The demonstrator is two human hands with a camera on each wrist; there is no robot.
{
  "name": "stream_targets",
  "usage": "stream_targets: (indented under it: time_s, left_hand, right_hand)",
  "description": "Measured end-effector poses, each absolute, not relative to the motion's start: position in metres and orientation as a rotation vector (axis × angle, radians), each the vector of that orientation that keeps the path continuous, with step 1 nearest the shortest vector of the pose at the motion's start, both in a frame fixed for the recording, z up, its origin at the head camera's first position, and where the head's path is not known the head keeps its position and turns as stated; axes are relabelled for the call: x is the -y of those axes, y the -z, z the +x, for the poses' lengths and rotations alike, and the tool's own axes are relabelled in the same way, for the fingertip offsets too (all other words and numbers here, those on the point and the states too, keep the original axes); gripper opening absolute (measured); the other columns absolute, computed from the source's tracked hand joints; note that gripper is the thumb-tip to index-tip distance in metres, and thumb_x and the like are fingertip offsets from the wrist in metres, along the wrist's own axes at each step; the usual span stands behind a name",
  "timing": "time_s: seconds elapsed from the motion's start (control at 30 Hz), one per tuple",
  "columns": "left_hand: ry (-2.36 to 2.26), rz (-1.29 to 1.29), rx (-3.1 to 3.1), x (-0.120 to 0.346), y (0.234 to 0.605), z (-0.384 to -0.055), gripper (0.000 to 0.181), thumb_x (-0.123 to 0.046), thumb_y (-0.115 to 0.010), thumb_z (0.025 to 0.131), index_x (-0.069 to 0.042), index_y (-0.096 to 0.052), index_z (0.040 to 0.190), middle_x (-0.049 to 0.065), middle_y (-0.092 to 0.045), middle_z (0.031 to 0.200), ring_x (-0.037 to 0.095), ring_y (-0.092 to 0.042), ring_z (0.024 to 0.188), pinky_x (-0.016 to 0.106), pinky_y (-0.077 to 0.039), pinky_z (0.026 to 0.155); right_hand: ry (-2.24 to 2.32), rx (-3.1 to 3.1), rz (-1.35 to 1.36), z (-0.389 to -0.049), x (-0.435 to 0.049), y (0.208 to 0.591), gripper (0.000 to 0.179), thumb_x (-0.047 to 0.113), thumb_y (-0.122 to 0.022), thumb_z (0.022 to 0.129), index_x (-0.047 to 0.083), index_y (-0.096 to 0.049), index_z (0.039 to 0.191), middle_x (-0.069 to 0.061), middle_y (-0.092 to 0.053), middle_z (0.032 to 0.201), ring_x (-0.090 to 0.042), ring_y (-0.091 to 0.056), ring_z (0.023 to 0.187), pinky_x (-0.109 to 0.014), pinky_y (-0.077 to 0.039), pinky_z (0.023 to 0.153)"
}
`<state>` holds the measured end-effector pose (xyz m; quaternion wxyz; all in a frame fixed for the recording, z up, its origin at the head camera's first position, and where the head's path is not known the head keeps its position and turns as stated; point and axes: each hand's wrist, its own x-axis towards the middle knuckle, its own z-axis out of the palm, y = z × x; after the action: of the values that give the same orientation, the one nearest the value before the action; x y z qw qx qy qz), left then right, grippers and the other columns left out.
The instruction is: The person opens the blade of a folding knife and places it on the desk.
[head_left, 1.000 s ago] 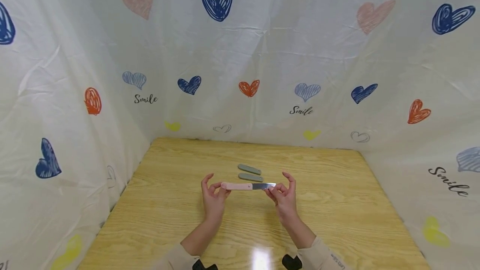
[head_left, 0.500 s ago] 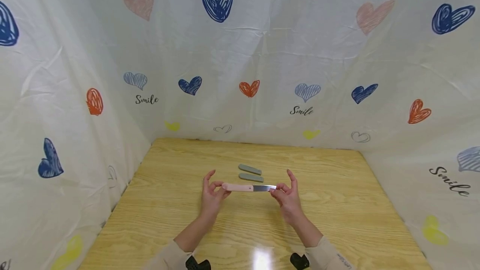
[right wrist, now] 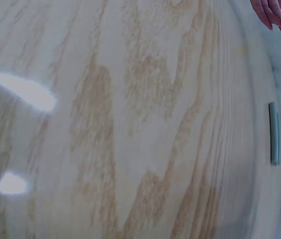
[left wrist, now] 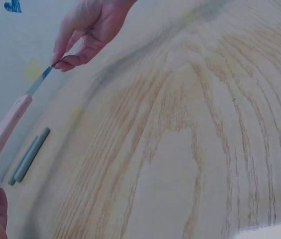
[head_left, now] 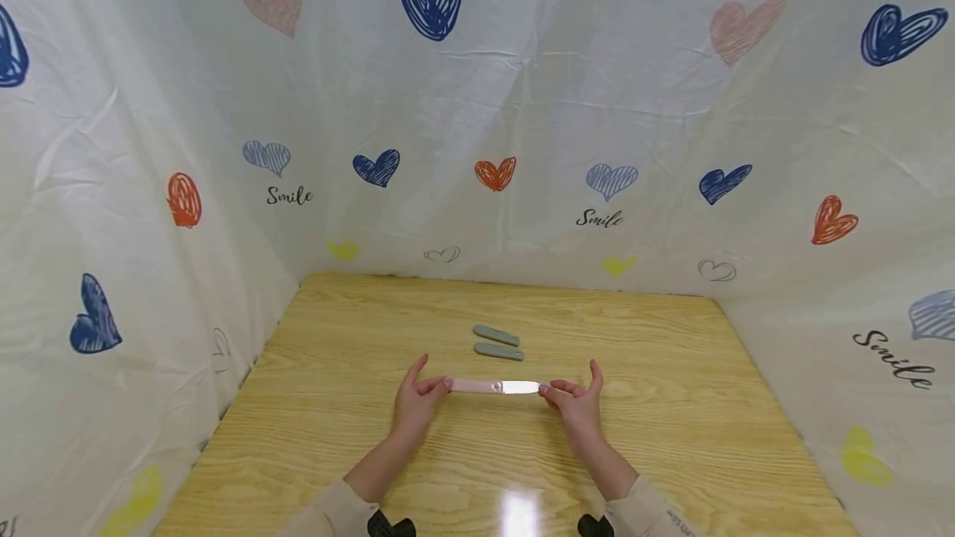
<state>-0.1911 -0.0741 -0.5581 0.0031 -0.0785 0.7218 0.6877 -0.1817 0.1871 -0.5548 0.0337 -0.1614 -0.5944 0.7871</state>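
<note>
Left hand (head_left: 415, 406), right hand (head_left: 580, 409) pinch — knife (head_left: 488, 386) between.

White sheeting (head_left: 537, 106) hangs behind the worktop (head_left: 642, 338) and along both sides of it, wrinkled, with creases on the left and a few fine lines across the back. Sketchy printed hearts are scattered over it: dark blue (head_left: 431, 10), pale pink (head_left: 272, 2), orange-red (head_left: 496, 175), striped light blue (head_left: 612, 181), yellow (head_left: 343, 250) low down, and thin grey outlines (head_left: 717, 271). Beneath the light blue hearts runs the word Smile (head_left: 290, 195) in black script. The worktop is yellowish wood with flowing grain, looking paler and greyer in the wrist views. A white reflection (head_left: 520, 514) shines on its glossy near part, and two bright glints (right wrist: 26, 92) show in the right wrist view
</note>
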Motion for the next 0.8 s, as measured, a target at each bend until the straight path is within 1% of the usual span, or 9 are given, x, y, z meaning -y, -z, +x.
stream_targets:
  time_s: [0.1, 0.2, 0.3, 0.37, 0.47, 0.6, 0.63, 0.7, 0.8]
  left_hand:
    - [-2.102, -0.273, -2.306, 0.075, 0.564, -0.19, 0.072, -0.015, -0.071, 0.088, -0.002, -0.034, 0.149, 0.017, -0.074, 0.1, 0.012, -0.072, 0.084, 0.016, -0.054, 0.074]
    - [-2.081, -0.273, -2.329, 0.076, 0.569, -0.19, 0.074, -0.016, -0.072, 0.088, 0.0, -0.033, 0.149, 0.017, -0.074, 0.099, 0.011, -0.072, 0.085, 0.017, -0.055, 0.077]
    - [-2.052, -0.292, -2.351, 0.076, 0.573, -0.189, 0.076, -0.018, -0.073, 0.087, -0.001, -0.033, 0.149, 0.016, -0.075, 0.097, 0.011, -0.072, 0.085, 0.019, -0.055, 0.08]
    - [-2.015, -0.301, -2.38, 0.077, 0.575, -0.188, 0.077, -0.019, -0.074, 0.086, -0.002, -0.033, 0.149, 0.014, -0.075, 0.097, 0.011, -0.072, 0.086, 0.02, -0.055, 0.08]
    - [-1.944, -0.299, -2.437, 0.077, 0.579, -0.186, 0.076, -0.019, -0.074, 0.086, -0.004, -0.035, 0.149, 0.011, -0.075, 0.097, 0.012, -0.072, 0.085, 0.022, -0.055, 0.078]
    - [-1.901, -0.274, -2.474, 0.076, 0.581, -0.186, 0.073, -0.017, -0.074, 0.086, -0.005, -0.038, 0.148, 0.011, -0.075, 0.099, 0.014, -0.072, 0.083, 0.021, -0.056, 0.07]
    - [-1.889, -0.276, -2.48, 0.076, 0.58, -0.186, 0.073, -0.017, -0.074, 0.085, -0.007, -0.038, 0.148, 0.01, -0.076, 0.099, 0.014, -0.072, 0.082, 0.02, -0.056, 0.068]
    - [-1.84, -0.255, -2.521, 0.075, 0.579, -0.187, 0.074, -0.016, -0.075, 0.085, -0.006, -0.038, 0.148, 0.009, -0.076, 0.096, 0.013, -0.072, 0.078, 0.019, -0.055, 0.065]
    - [-1.692, -0.211, -2.62, 0.076, 0.576, -0.189, 0.077, -0.018, -0.077, 0.083, -0.001, -0.037, 0.147, 0.007, -0.076, 0.089, 0.01, -0.068, 0.072, 0.021, -0.051, 0.062]
  right_hand:
    - [-2.379, 1.883, -0.542, -0.18, -0.188, 0.562, 0.108, -0.009, -0.07, 0.081, 0.017, 0.008, 0.152, -0.006, -0.063, 0.089, -0.008, -0.067, 0.067, -0.02, -0.057, 0.069]
    - [-2.373, 1.903, -0.532, -0.179, -0.189, 0.567, 0.106, -0.009, -0.069, 0.082, 0.017, 0.007, 0.152, -0.005, -0.064, 0.088, -0.008, -0.066, 0.069, -0.021, -0.056, 0.069]
    - [-2.353, 1.953, -0.504, -0.177, -0.19, 0.57, 0.106, -0.009, -0.069, 0.082, 0.017, 0.006, 0.153, -0.008, -0.063, 0.093, -0.008, -0.066, 0.072, -0.02, -0.056, 0.07]
    - [-2.326, 2.007, -0.493, -0.176, -0.191, 0.571, 0.108, -0.008, -0.069, 0.081, 0.017, 0.006, 0.153, -0.011, -0.061, 0.099, -0.009, -0.065, 0.074, -0.019, -0.056, 0.071]
    - [-2.258, 2.106, -0.509, -0.175, -0.191, 0.575, 0.111, -0.007, -0.072, 0.08, 0.018, 0.007, 0.154, -0.016, -0.058, 0.106, -0.009, -0.064, 0.076, -0.018, -0.055, 0.071]
    - [-2.144, 2.203, -0.551, -0.172, -0.191, 0.579, 0.115, -0.004, -0.076, 0.077, 0.017, 0.006, 0.154, -0.023, -0.056, 0.112, -0.009, -0.062, 0.076, -0.017, -0.054, 0.068]
    - [-2.121, 2.217, -0.56, -0.172, -0.191, 0.58, 0.116, -0.004, -0.077, 0.076, 0.017, 0.006, 0.154, -0.023, -0.055, 0.113, -0.009, -0.061, 0.076, -0.017, -0.053, 0.067]
    - [-2.08, 2.238, -0.572, -0.171, -0.191, 0.581, 0.116, -0.003, -0.078, 0.075, 0.017, 0.004, 0.155, -0.023, -0.055, 0.114, -0.009, -0.061, 0.074, -0.017, -0.052, 0.066]
    - [-2.02, 2.283, -0.573, -0.171, -0.191, 0.583, 0.116, -0.001, -0.079, 0.074, 0.018, 0.002, 0.155, -0.021, -0.055, 0.113, -0.009, -0.062, 0.072, -0.018, -0.051, 0.065]
